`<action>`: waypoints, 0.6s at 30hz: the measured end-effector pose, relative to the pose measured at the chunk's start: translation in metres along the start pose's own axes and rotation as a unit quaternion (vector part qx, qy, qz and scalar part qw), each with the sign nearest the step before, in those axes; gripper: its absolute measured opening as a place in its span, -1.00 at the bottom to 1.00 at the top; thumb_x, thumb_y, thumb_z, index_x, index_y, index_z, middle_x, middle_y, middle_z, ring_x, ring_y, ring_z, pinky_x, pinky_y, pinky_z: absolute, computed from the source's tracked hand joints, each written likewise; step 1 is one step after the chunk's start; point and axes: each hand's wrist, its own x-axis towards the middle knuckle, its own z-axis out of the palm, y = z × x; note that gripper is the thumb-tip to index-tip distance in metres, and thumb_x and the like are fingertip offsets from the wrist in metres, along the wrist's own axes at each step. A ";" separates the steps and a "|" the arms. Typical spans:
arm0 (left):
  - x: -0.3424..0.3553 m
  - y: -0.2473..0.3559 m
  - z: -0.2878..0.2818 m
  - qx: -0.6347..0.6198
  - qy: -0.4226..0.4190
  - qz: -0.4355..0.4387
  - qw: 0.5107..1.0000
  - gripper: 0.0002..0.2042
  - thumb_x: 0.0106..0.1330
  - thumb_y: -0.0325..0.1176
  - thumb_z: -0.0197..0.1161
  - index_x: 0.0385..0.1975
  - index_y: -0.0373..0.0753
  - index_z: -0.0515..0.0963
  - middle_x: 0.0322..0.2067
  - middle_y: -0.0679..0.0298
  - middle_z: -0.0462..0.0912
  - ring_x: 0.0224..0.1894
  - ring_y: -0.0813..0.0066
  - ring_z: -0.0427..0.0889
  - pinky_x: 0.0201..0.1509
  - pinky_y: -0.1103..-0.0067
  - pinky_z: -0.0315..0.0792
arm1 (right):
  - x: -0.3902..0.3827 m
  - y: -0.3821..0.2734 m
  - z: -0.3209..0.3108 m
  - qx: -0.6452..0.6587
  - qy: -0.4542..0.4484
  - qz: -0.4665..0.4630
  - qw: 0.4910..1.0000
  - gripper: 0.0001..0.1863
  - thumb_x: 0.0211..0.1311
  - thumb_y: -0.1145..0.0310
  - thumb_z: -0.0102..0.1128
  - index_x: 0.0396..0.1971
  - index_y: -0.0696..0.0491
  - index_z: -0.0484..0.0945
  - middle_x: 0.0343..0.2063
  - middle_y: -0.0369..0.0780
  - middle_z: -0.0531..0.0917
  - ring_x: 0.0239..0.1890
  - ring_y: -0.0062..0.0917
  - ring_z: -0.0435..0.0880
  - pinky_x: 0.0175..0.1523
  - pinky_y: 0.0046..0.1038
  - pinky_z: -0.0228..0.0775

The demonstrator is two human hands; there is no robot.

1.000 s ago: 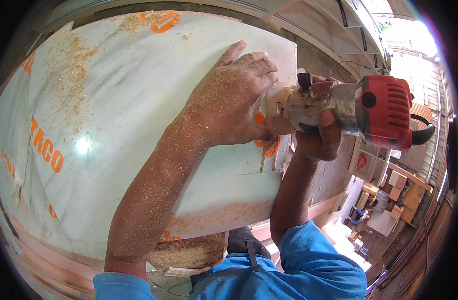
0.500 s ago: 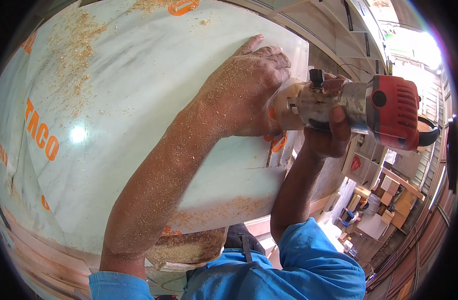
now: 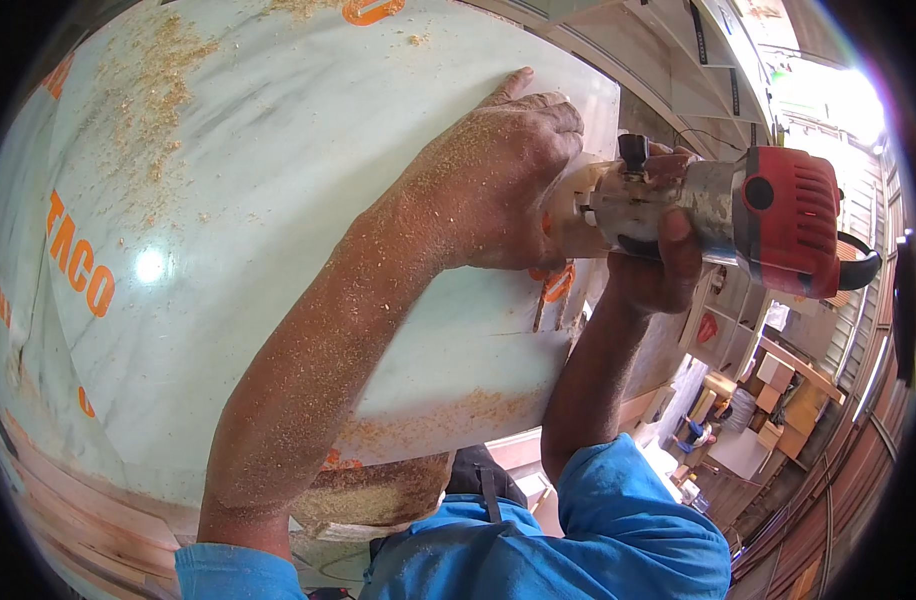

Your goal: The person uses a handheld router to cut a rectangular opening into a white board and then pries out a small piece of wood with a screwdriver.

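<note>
My right hand (image 3: 668,260) is wrapped round the metal body of a red and silver trim router (image 3: 713,210), its thumb lying along the near side. The tool lies sideways, with its pale base against the right end of a white marble-patterned panel (image 3: 278,210). My left hand (image 3: 513,175), dusted with wood shavings, rests at that end of the panel. Its thumb and curled fingers close about the router's base, while one finger points away along the surface. The router's bit is hidden, as are most of my right fingers behind the body.
Sawdust (image 3: 153,110) is scattered on the panel's far left and along its near edge. A wooden piece covered in sawdust (image 3: 373,495) sits below that edge. Pale cabinet frames (image 3: 668,60) stand at the far right. Boards and boxes (image 3: 778,400) are stacked at the lower right.
The view has shifted very slightly. Both hands and the router hold nearly the same place against the panel's end.
</note>
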 end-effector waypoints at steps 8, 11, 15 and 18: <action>0.002 0.002 -0.006 -0.026 -0.048 -0.020 0.998 -0.25 -0.21 -0.12 0.65 0.00 -0.44 0.57 0.08 0.01 0.57 0.24 0.09 0.53 0.60 0.08 0.03 | 0.000 0.000 0.002 -0.007 -0.006 0.004 1.000 -0.33 -0.09 0.34 0.38 0.07 0.37 0.44 -0.18 0.09 0.66 -0.12 -0.15 0.70 0.11 -0.13 0.56; 0.000 -0.001 -0.002 -0.006 -0.023 -0.007 1.000 -0.28 -0.21 -0.12 0.65 -0.03 -0.41 0.57 0.06 0.03 0.57 0.22 0.08 0.54 0.60 0.07 0.02 | 0.002 0.001 -0.001 -0.006 -0.033 -0.008 0.999 -0.34 -0.08 0.36 0.37 0.06 0.37 0.44 -0.16 0.11 0.66 -0.11 -0.15 0.70 0.09 -0.13 0.57; 0.000 -0.002 0.000 -0.004 0.000 0.002 1.000 -0.31 -0.21 -0.12 0.65 -0.06 -0.38 0.57 0.02 0.05 0.57 0.19 0.08 0.56 0.60 0.07 0.02 | 0.001 0.003 0.000 -0.015 -0.011 -0.011 1.000 -0.35 -0.07 0.36 0.36 0.06 0.38 0.43 -0.16 0.12 0.65 -0.11 -0.15 0.70 0.08 -0.13 0.58; 0.002 0.000 -0.003 -0.020 -0.035 -0.008 0.999 -0.33 -0.22 -0.14 0.65 -0.09 -0.36 0.57 -0.03 0.06 0.56 0.14 0.08 0.58 0.59 0.06 0.02 | 0.001 0.004 0.000 0.004 -0.012 -0.017 1.000 -0.32 -0.06 0.38 0.37 0.10 0.38 0.40 -0.16 0.13 0.65 -0.10 -0.13 0.71 0.07 -0.11 0.59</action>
